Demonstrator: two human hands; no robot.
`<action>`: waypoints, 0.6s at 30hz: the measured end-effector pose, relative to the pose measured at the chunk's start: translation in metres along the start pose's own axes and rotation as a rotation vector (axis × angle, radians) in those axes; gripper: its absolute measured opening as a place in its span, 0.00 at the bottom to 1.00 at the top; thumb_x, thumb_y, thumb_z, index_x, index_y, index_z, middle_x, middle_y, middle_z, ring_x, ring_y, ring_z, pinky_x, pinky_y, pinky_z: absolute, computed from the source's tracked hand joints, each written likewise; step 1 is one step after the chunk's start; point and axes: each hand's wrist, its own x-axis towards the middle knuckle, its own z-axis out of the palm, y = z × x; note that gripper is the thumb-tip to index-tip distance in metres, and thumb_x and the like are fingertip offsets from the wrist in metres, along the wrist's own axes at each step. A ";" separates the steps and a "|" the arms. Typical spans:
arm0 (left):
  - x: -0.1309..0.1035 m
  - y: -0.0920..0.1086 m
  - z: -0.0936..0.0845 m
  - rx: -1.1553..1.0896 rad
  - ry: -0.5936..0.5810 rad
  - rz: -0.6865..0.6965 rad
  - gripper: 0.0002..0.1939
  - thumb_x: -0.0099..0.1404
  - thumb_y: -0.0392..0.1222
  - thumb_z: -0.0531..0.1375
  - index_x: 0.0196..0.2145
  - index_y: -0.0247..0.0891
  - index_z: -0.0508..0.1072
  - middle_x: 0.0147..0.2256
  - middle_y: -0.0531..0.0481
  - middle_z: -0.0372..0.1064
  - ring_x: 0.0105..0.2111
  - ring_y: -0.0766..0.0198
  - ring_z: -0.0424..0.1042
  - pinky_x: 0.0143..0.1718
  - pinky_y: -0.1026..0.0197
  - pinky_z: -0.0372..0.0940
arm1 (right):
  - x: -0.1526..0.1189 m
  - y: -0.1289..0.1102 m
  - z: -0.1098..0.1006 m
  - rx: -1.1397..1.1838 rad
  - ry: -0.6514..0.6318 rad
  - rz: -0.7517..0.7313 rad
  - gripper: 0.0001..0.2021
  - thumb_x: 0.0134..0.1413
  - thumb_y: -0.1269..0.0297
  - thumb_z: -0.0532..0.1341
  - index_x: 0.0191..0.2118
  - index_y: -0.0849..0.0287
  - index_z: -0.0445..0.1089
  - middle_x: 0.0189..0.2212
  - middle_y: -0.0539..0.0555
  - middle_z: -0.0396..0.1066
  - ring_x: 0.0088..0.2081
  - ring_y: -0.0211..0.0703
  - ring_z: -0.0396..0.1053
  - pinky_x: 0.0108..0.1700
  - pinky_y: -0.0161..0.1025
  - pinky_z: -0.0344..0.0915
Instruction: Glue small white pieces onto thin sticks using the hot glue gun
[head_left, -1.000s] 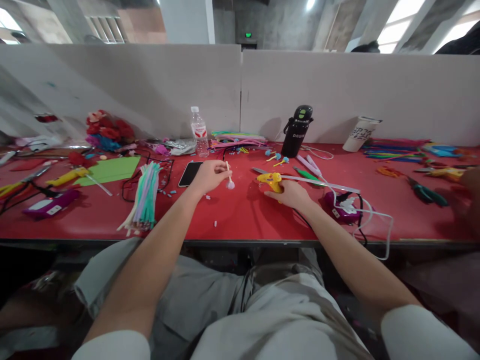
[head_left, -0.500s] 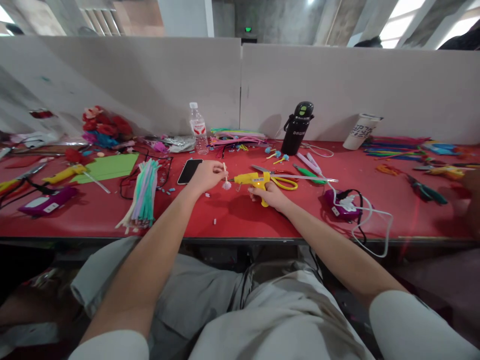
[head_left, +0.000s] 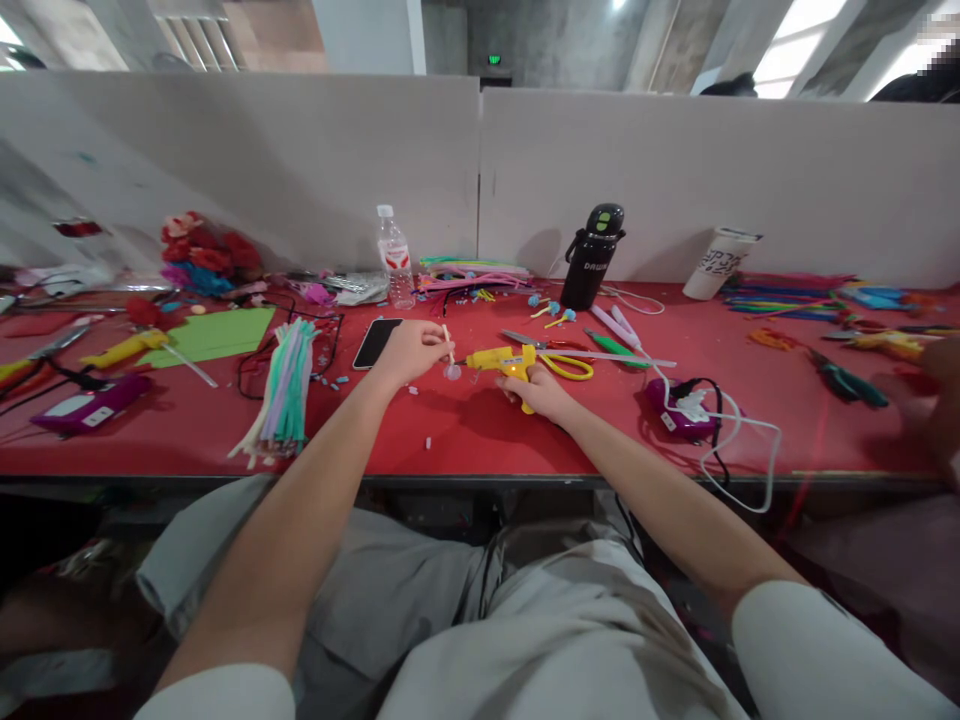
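Hands over the red table [head_left: 480,430]: our left hand [head_left: 409,350] pinches a pompom stick [head_left: 449,355] upright; our right hand [head_left: 541,392] grips the yellow glue gun [head_left: 504,361], nozzle now nearly touching the pompom, closer than half a second ago.

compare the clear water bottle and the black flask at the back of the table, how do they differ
The water bottle is clear and slim with a white cap and red label; the black flask is opaque, wider, with a green-buttoned lid and a strap. Both stand upright on the red table near the partition.

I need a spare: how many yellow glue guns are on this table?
2: one yellow glue gun in the right hand, another lying far left. Clutter may hide more.
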 end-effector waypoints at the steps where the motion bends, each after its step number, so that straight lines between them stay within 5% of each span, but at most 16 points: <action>1: 0.000 0.000 0.000 -0.002 0.004 0.004 0.08 0.56 0.44 0.64 0.31 0.37 0.77 0.28 0.44 0.77 0.32 0.56 0.78 0.36 0.57 0.71 | 0.000 -0.001 0.000 -0.008 -0.003 0.003 0.14 0.46 0.55 0.63 0.19 0.58 0.65 0.17 0.50 0.66 0.21 0.37 0.63 0.27 0.36 0.61; 18: -0.003 0.013 0.000 -0.121 0.031 -0.089 0.07 0.55 0.41 0.66 0.28 0.35 0.74 0.27 0.43 0.76 0.30 0.57 0.77 0.37 0.54 0.72 | -0.001 0.000 -0.002 -0.051 0.003 0.013 0.16 0.47 0.55 0.63 0.18 0.58 0.63 0.16 0.49 0.64 0.19 0.36 0.61 0.24 0.35 0.58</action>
